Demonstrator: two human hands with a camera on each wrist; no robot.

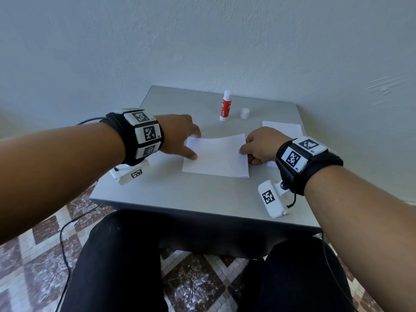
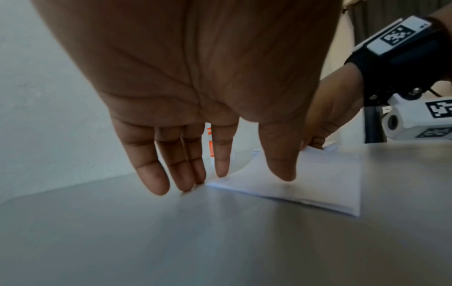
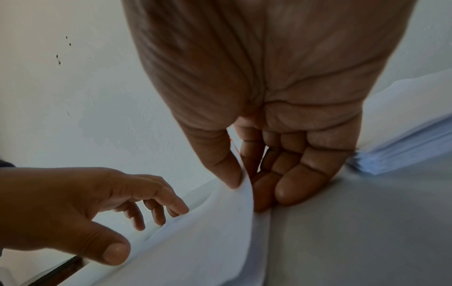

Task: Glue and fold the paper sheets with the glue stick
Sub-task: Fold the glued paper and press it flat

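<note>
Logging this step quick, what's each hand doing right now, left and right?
Left hand: open, straight fingers touching the left edge of the folded paper sheet.
Right hand: closed, thumb and fingers pinching the sheet's right edge.

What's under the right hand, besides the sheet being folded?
The right hand pinches the folded sheet's right edge. Behind it lies a stack of paper sheets on the table; the hand covers the stack's near part.
</note>
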